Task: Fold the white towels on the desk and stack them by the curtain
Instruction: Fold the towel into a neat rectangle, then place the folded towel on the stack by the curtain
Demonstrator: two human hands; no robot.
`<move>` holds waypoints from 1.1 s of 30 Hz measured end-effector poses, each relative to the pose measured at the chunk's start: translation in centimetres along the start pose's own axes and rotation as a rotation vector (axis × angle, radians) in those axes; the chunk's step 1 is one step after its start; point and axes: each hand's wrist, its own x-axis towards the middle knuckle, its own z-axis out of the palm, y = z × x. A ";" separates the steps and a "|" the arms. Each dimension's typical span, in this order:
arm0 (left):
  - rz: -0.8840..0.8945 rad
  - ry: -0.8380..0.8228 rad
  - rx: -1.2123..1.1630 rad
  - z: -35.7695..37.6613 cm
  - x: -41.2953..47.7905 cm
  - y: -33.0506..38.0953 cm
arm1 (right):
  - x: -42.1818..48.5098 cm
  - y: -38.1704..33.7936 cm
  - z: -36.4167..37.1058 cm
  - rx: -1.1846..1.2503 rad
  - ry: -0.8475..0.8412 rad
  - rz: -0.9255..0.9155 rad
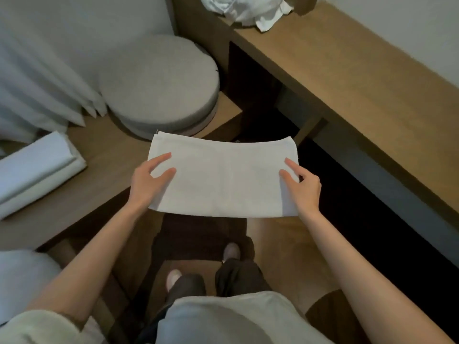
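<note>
A folded white towel (223, 177) is held flat in the air between my hands, above the gap between the low wooden platform and the desk. My left hand (149, 180) grips its left edge, thumb on top. My right hand (301, 183) grips its right edge the same way. A stack of folded white towels (34, 167) lies on the platform at the left, beside the white curtain (42, 78). A heap of crumpled white towels (246, 8) sits on the far end of the wooden desk (360, 78).
A round grey cushion (161, 83) rests on the low wooden platform (106, 160) just beyond the held towel. Dark open space lies under the desk on the right. My feet stand on the wooden floor (278, 244) below. A pale fabric shape fills the lower left corner.
</note>
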 end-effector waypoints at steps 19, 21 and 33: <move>-0.345 0.307 -0.096 -26.6 -12.1 -24.2 | -16.5 -8.8 28.2 -0.075 -0.411 -0.200; -0.389 0.331 -0.110 -28.3 -12.4 -25.9 | -16.9 -9.9 30.8 -0.094 -0.468 -0.221; -0.588 0.501 -0.245 -35.9 -3.9 -34.1 | -12.5 -17.6 48.3 -0.185 -0.830 -0.293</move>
